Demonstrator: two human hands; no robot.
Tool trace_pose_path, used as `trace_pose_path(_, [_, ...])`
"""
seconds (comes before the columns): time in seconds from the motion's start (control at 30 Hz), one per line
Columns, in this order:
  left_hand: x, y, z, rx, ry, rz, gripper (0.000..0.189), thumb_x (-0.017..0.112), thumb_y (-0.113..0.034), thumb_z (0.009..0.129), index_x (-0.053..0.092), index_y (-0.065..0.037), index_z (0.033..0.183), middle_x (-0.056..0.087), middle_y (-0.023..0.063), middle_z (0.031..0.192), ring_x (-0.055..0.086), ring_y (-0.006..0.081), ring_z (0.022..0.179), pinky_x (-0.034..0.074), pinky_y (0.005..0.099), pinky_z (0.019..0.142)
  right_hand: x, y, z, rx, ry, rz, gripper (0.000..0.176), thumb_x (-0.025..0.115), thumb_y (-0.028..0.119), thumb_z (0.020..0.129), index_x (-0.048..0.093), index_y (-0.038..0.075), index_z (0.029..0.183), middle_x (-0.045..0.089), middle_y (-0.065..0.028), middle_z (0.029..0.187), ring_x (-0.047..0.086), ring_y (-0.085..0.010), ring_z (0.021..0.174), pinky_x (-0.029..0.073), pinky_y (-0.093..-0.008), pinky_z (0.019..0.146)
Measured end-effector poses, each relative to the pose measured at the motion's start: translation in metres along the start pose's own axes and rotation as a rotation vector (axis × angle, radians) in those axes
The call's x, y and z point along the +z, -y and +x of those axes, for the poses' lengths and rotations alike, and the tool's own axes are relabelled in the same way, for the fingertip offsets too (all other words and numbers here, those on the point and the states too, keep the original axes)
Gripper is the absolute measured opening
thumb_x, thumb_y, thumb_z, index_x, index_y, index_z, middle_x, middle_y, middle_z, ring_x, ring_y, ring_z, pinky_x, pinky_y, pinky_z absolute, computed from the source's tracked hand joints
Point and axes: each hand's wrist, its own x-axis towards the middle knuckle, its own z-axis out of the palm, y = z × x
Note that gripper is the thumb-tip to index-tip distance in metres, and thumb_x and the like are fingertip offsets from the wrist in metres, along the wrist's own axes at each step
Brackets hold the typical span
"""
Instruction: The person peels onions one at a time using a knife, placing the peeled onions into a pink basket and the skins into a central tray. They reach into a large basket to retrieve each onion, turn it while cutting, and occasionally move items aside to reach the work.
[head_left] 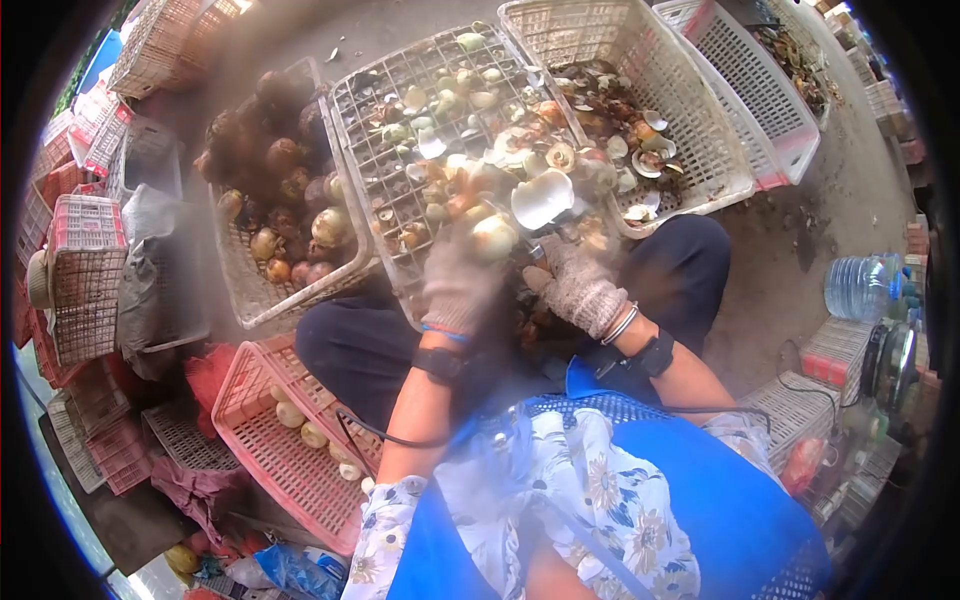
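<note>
My left hand (462, 272), in a knitted glove, is closed around a pale onion (493, 238) over the near edge of a wire rack (370, 150). Close beside it, my gloved right hand (580, 284) is closed on a small knife (540, 256), of which only a short dark and metallic part shows between the fingers. Just beyond both hands is a large white curved piece of onion layer (542, 200). Peeled scraps and skins (470, 95) lie scattered over the rack.
Left of the rack, a crate (245, 300) holds unpeeled onions (285, 155). A pink crate (240, 400) with several peeled onions (290, 415) stands by my left leg. A white crate (700, 150) at the upper right contains skins. Stacked crates (90, 250) line the left side; a water bottle (862, 287) is at right.
</note>
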Motion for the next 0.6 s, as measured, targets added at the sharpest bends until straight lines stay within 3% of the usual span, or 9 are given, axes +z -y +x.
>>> trace_pose_path(0.07, [0.004,0.006,0.001,0.111,-0.05,0.015,0.062,0.082,-0.027,0.065,0.06,-0.007,0.119,0.062,0.0188,0.108,0.061,0.0375,0.098,0.051,0.044,0.084,-0.002,0.003,0.001,0.022,0.045,0.011,0.036,0.063,0.028,0.085,0.06,0.0,0.108,0.066,-0.023,0.096,0.063,-0.0412,0.093,0.05,-0.0469,0.08])
trace_pose_path(0.13, [-0.001,-0.004,-0.001,0.067,-0.031,0.024,0.061,0.081,-0.028,0.065,0.061,-0.007,0.119,0.062,0.019,0.108,0.061,0.0378,0.098,0.051,0.0443,0.083,0.0,-0.001,0.001,0.087,0.14,-0.086,0.035,0.063,0.027,0.085,0.061,0.0,0.107,0.066,-0.0232,0.096,0.063,-0.0417,0.094,0.05,-0.0472,0.081])
trace_pose_path(0.23, [0.002,-0.003,-0.002,0.018,-0.023,0.024,0.059,0.08,-0.03,0.066,0.062,-0.008,0.117,0.063,0.0192,0.106,0.062,0.0381,0.096,0.051,0.045,0.083,-0.011,-0.004,0.012,0.017,0.266,-0.03,0.035,0.062,0.029,0.085,0.061,0.0,0.105,0.066,-0.0241,0.096,0.063,-0.0423,0.095,0.05,-0.0476,0.082])
trace_pose_path(0.4, [-0.007,-0.009,-0.001,0.025,-0.051,0.076,0.056,0.081,-0.028,0.066,0.064,-0.006,0.114,0.067,0.018,0.099,0.065,0.0355,0.091,0.053,0.0421,0.082,-0.008,0.004,0.001,0.07,0.199,-0.033,0.04,0.062,0.035,0.087,0.061,-0.001,0.106,0.065,-0.0257,0.099,0.062,-0.0424,0.096,0.049,-0.0466,0.083])
trace_pose_path(0.47, [-0.023,-0.028,0.0,-0.114,0.025,-0.219,0.054,0.083,-0.024,0.064,0.065,-0.003,0.111,0.07,0.0153,0.096,0.069,0.0288,0.087,0.055,0.0371,0.079,-0.008,0.002,-0.003,0.121,0.087,0.107,0.042,0.062,0.036,0.087,0.06,-0.001,0.108,0.064,-0.0256,0.101,0.06,-0.0421,0.1,0.048,-0.0456,0.086])
trace_pose_path(0.5, [-0.019,-0.021,0.004,-0.096,-0.009,-0.321,0.054,0.087,-0.021,0.062,0.067,0.0,0.107,0.071,0.0137,0.097,0.069,0.0226,0.086,0.055,0.0331,0.077,-0.008,-0.001,-0.002,0.115,0.088,0.108,0.042,0.062,0.036,0.087,0.06,-0.001,0.108,0.064,-0.0256,0.101,0.06,-0.0421,0.1,0.048,-0.0456,0.086])
trace_pose_path(0.6, [-0.022,-0.012,0.001,-0.243,0.033,-0.338,0.054,0.088,-0.021,0.061,0.067,0.0,0.107,0.071,0.0125,0.098,0.069,0.0205,0.086,0.055,0.0333,0.078,-0.006,-0.016,-0.003,-0.21,-0.124,0.105,0.035,0.063,0.026,0.086,0.06,0.001,0.11,0.063,-0.023,0.11,0.059,-0.0414,0.102,0.048,-0.0451,0.089])
